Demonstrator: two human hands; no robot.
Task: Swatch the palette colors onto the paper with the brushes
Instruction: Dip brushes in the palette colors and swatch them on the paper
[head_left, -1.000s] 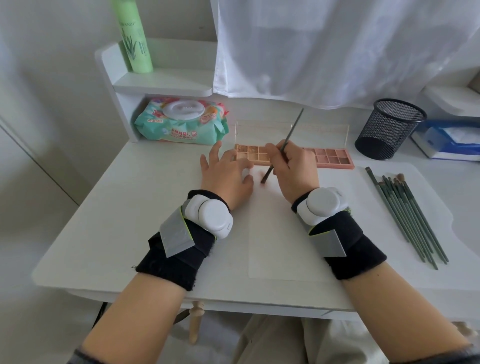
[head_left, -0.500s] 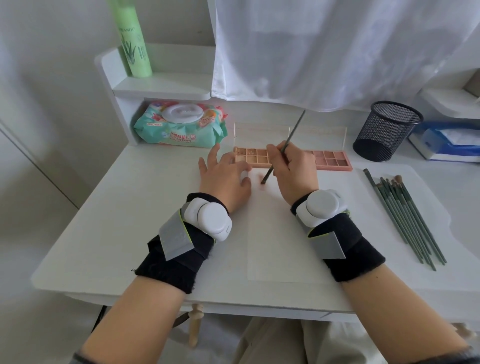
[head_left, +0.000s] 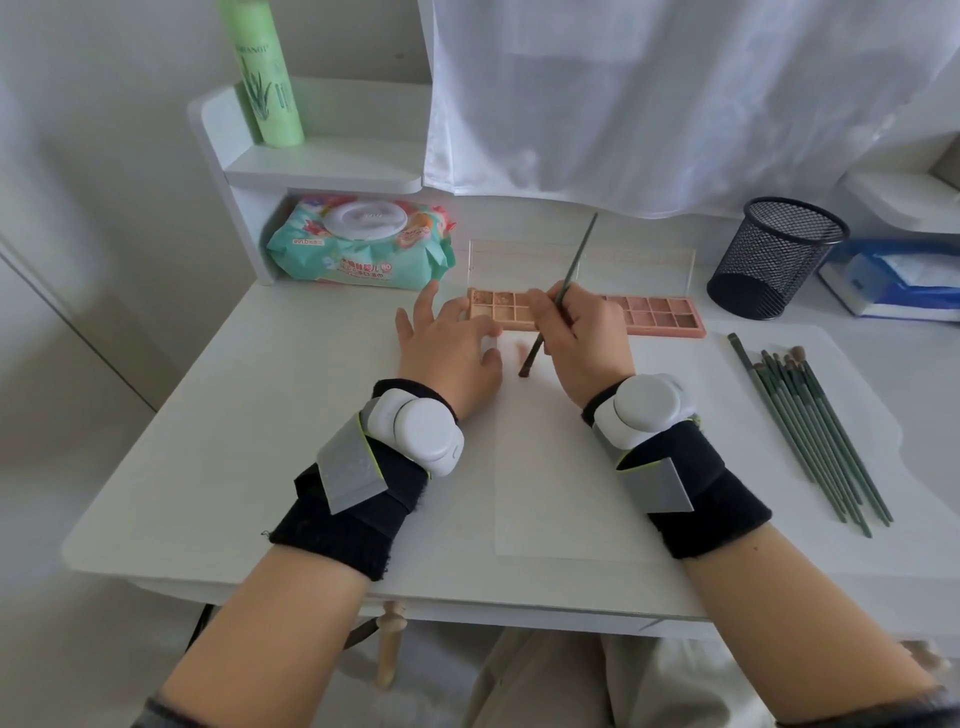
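Brush, slim dark-green handle with dark bristle head (head_left: 558, 296): pinched in the curled fingers of the right hand (head_left: 587, 343), handle leaning up and away, bristle tip down on or just above the top edge of the white rectangular sheet of paper (head_left: 550, 467); contact cannot be confirmed.

Swatch, faint pinkish mark (head_left: 516, 349): lies on the paper just left of the bristle tip, between both hands. Judged the product of the stroke in hand; it reads slightly longer than 1.0 s ago, though faintness makes this uncertain.

Left hand (head_left: 449, 353): fingers spread and fairly straight, palm pressing the paper's top-left corner, fingertips reaching the palette; nothing gripped.

Palette, long pink rectangular tray of tan and rose pans with clear lid raised (head_left: 660, 314): at the desk's far side, just beyond both hands.

Change against the earlier frames: tip sits at nearly the same spot, a touch lower on the sheet; hands otherwise unmoved, and the small shift in framing is camera motion. Judgement: 1 colour is being laid down, most of the sheet is bare, so the task is early.

Spare brushes, row of green-handled ones (head_left: 810, 431): flat on the white desk (head_left: 260, 441), right of the paper, untouched.
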